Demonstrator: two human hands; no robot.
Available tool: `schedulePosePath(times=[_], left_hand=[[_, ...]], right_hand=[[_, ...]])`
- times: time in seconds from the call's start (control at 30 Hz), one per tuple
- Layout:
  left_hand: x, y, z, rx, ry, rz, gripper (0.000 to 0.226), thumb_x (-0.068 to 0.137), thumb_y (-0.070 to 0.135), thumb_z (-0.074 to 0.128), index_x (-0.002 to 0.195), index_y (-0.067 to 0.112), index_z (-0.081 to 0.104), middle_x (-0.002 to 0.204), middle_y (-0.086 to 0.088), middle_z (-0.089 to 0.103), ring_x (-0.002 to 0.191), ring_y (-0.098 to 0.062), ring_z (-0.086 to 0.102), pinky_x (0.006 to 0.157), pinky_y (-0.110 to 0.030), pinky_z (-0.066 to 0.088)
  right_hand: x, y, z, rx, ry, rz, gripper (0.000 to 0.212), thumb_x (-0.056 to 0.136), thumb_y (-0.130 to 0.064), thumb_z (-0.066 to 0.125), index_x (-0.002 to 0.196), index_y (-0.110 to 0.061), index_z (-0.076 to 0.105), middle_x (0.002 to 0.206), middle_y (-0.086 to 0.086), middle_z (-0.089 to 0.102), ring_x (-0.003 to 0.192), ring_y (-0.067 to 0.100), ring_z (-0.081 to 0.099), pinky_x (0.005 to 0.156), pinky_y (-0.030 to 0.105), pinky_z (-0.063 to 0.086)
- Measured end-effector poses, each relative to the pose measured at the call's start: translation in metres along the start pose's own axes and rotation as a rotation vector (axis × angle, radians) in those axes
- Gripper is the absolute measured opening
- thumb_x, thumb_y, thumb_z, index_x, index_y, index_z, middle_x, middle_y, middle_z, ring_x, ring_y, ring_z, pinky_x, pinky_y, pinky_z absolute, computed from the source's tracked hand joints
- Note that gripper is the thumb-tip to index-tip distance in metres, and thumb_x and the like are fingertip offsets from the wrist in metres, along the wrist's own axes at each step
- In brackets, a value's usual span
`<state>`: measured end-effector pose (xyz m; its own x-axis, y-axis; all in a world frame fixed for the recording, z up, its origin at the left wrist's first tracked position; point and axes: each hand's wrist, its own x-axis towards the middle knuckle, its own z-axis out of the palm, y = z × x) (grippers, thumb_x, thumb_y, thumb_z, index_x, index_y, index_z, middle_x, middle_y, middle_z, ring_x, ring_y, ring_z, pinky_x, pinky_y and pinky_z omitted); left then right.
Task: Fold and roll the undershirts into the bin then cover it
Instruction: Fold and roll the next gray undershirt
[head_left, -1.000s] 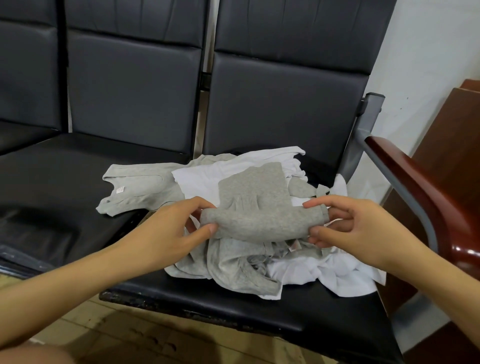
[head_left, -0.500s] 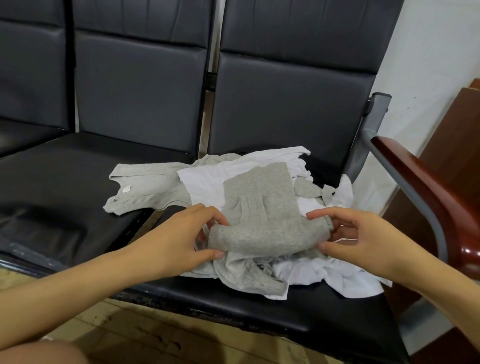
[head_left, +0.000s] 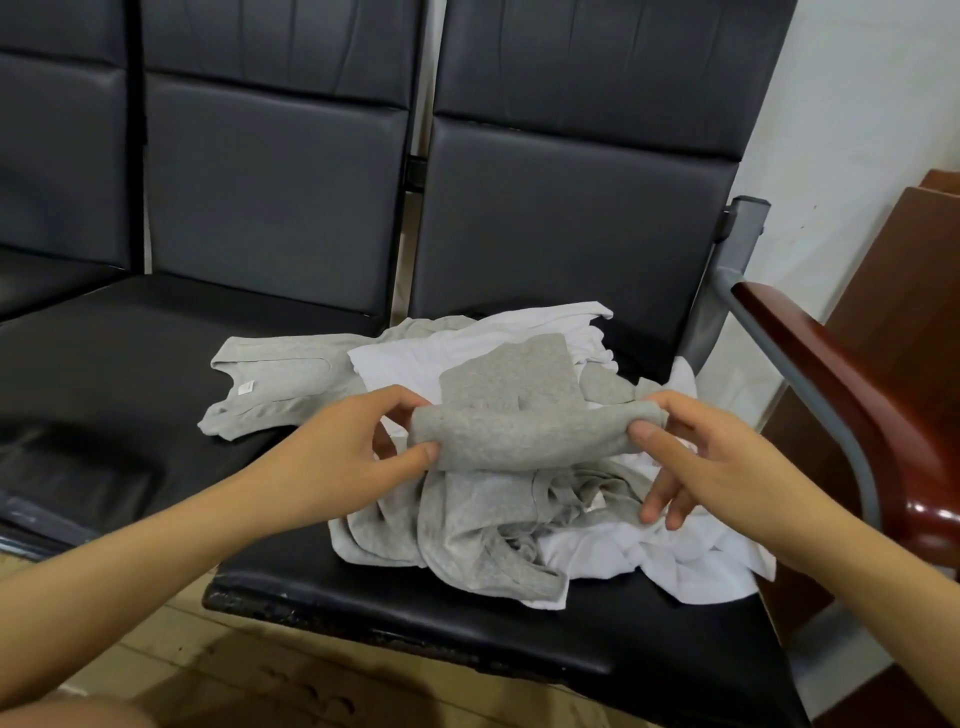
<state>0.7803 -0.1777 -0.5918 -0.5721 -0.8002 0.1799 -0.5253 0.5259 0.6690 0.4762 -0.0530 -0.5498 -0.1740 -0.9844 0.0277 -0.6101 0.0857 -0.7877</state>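
Mid-frame: half-rolled grey undershirt (head_left: 524, 415) pinched at both ends, left hand (head_left: 332, 457) and right hand (head_left: 711, 467), above heap of undershirts (head_left: 498, 540) on black seat (head_left: 467, 623).

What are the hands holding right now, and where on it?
Both hold the grey undershirt, partly rolled: left hand pinches the roll's left end, right hand its right end.

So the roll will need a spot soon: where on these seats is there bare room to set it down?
The left seat is bare left of the spread grey undershirt. A bare strip runs along the right seat's front edge. The pile crowds the rest.
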Motion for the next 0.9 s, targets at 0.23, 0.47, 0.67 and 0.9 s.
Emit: schedulePosePath(times=[0.23,0.47,0.67,0.9], left_hand=[[0.024,0.011,-0.005,-0.44,-0.099,-0.251,0.023,0.103,0.03,0.06,0.099,0.008,0.064,0.096,-0.003,0.07,0.078,-0.019,0.076,0.048,-0.027,0.054],[0.044,0.02,-0.01,-0.858,-0.248,-0.453,0.032,0.106,0.026,0.055,0.126,0.002,0.064,0.125,-0.016,0.071,0.1,-0.037,0.076,0.057,-0.034,0.063],[0.029,0.009,0.0,-0.718,-0.118,-0.378,0.03,0.103,0.026,0.061,0.131,0.034,0.056,0.122,-0.017,0.065,0.089,-0.036,0.078,0.063,-0.034,0.064],[0.022,-0.006,0.012,-0.503,-0.03,-0.249,0.018,0.102,0.034,0.061,0.12,0.034,0.065,0.09,-0.008,0.078,0.076,-0.022,0.077,0.06,-0.033,0.057]], right_hand=[[0.027,0.0,0.004,0.141,0.0,0.123,0.031,0.106,-0.04,0.049,0.117,-0.013,0.06,0.107,0.014,0.068,0.064,0.028,0.073,0.056,0.028,0.057],[0.051,-0.009,0.001,0.14,0.078,0.073,0.015,0.108,-0.028,0.05,0.117,-0.035,0.06,0.092,0.02,0.067,0.059,0.021,0.071,0.052,0.025,0.052],[0.049,0.0,0.01,0.238,0.027,0.099,0.021,0.106,-0.03,0.054,0.108,-0.021,0.073,0.084,0.015,0.07,0.059,0.022,0.069,0.058,0.025,0.058],[0.044,0.012,0.006,0.11,-0.081,0.062,0.04,0.089,-0.018,0.078,0.126,-0.027,0.066,0.093,0.006,0.08,0.087,0.018,0.077,0.086,0.027,0.062]])
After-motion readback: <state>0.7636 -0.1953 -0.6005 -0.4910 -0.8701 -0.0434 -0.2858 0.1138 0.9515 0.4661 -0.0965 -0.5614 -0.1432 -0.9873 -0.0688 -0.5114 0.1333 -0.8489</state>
